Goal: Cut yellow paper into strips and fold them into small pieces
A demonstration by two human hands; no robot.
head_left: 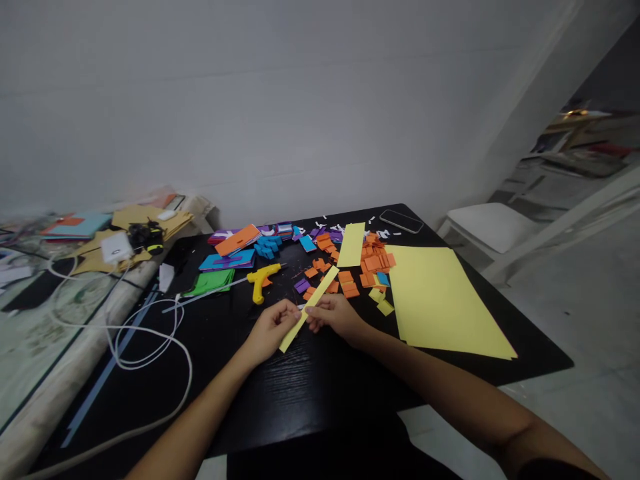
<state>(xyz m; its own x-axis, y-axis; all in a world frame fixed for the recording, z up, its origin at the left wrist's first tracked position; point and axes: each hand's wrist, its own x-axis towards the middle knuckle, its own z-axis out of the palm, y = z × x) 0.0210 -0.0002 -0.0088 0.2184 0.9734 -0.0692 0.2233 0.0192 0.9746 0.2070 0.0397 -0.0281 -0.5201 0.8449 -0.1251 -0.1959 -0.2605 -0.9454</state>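
A narrow yellow paper strip (323, 285) slants between my two hands above the black table. My left hand (274, 327) pinches its left edge toward the lower end. On the other side, my right hand (337, 317) grips the strip's edge with fingers curled under. Just beyond lie several folded orange paper pieces (349, 285) and a purple piece (302, 286). A wider yellow strip (352, 245) rests on the orange pile. Left of the strip, a yellow glue gun (263, 280) lies on its side.
Large yellow sheets (445, 300) cover the table's right side, with a phone (401, 221) behind them. Green paper (213, 283), blue folded pieces (268, 247) and an orange sheet (237, 240) sit at the back left. A white cable (187, 373) loops along the left. A white chair (493, 227) stands at right.
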